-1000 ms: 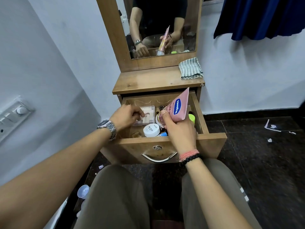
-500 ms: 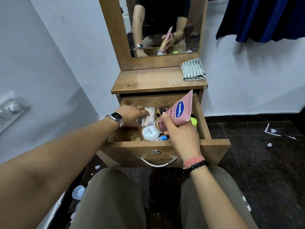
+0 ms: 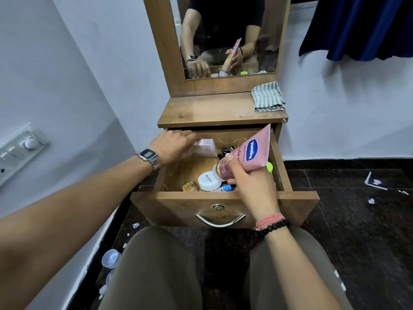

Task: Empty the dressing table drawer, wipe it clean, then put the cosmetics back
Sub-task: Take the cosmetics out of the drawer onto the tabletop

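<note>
Seated person at a wooden dressing table (image 3: 221, 110) with its drawer (image 3: 223, 204) pulled fully out. The right hand (image 3: 252, 184) grips a pink tube (image 3: 250, 155) — cap end down, crimped end tilted up toward the right — above the front right of the drawer, fingers and thumb curled round its lower part. The left hand (image 3: 174, 146) reaches over the back left of the drawer and holds a small clear box (image 3: 205, 147), blurred, lifted near the back wall; the fingers close on its left edge. Lying on the drawer floor: a white jar (image 3: 209, 181) near the front, a small amber bottle (image 3: 190, 186) just beside it on the left, and a blue-capped item (image 3: 226, 188) partly hidden under the right hand. A folded striped cloth (image 3: 268, 97) rests on the tabletop's right end, below the mirror (image 3: 228, 34).
</note>
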The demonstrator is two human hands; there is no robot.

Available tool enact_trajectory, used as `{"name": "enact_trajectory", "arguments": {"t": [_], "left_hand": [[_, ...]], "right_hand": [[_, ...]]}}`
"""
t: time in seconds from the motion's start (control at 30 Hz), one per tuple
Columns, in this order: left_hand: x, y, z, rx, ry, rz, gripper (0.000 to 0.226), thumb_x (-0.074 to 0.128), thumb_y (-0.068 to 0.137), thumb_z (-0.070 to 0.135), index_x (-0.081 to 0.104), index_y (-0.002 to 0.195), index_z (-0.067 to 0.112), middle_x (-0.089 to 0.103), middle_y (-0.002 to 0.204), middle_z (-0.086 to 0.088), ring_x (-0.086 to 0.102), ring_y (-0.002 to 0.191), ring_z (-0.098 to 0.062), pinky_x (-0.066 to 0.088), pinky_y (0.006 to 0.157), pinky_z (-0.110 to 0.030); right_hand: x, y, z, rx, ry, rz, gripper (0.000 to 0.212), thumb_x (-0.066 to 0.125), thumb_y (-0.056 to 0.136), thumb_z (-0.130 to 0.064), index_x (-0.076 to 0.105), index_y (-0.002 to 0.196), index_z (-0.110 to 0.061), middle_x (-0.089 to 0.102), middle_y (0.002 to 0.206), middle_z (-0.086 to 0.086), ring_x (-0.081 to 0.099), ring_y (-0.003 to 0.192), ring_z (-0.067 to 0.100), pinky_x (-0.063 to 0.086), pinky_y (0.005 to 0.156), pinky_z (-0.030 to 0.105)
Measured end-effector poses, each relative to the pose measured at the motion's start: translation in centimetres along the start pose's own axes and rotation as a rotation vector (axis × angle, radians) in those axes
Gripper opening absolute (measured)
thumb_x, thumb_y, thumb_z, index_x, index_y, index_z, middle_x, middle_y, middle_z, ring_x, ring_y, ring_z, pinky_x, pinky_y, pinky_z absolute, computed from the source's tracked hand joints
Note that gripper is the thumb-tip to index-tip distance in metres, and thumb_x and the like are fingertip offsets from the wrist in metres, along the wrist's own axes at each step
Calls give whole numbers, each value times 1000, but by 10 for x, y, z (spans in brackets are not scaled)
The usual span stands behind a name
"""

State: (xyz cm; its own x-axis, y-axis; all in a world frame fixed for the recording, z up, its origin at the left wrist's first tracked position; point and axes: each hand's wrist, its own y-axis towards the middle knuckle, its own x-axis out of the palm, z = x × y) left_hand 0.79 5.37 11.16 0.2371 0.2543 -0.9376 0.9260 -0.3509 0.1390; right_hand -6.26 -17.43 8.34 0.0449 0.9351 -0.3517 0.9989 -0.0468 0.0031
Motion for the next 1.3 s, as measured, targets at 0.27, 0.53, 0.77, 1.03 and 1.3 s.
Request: {"name": "enact_trajectory", "arguments": {"t": [0.27,0.53,0.77,1.03,1.3], "left_hand": [[-69,-19,-32,-5,-137,567,30,56,86,25,59,116,20,70,98,0,68,76,-26,54,53,-39],[-36,26,-45,-77,-14,422,26,63,89,18,63,114,17,69,103,-6,67,84,-32,49,54,-36],[0,43,-44,-125,-8,257,25,52,98,22,54,123,23,60,121,-2,60,102,-28,50,61,-37],[10,51,-45,-277,-134,144,42,42,100,14,49,137,33,48,142,6,52,121,-27,51,85,-40],[13,78,-50,-386,-157,115,39,41,100,15,54,131,34,51,140,-1,56,115,-31,49,86,-37]], "right_hand": [[0,-4,-3,-18,-31,2,47,52,84,-62,64,103,-20,73,84,-2,64,84,13,45,64,24],[-1,-7,-2,-38,-38,-11,40,55,86,-55,66,98,-18,71,85,-3,63,82,10,44,60,18],[2,-6,0,-47,-36,-1,50,54,82,-61,64,106,-18,71,85,-6,62,78,5,39,56,14],[4,-7,-1,-26,-14,-8,60,44,68,-67,64,102,-21,71,86,-6,62,85,9,42,62,21],[2,-8,1,-38,-3,-8,39,57,81,-58,64,97,-23,71,87,-6,56,80,0,35,60,11]]}}
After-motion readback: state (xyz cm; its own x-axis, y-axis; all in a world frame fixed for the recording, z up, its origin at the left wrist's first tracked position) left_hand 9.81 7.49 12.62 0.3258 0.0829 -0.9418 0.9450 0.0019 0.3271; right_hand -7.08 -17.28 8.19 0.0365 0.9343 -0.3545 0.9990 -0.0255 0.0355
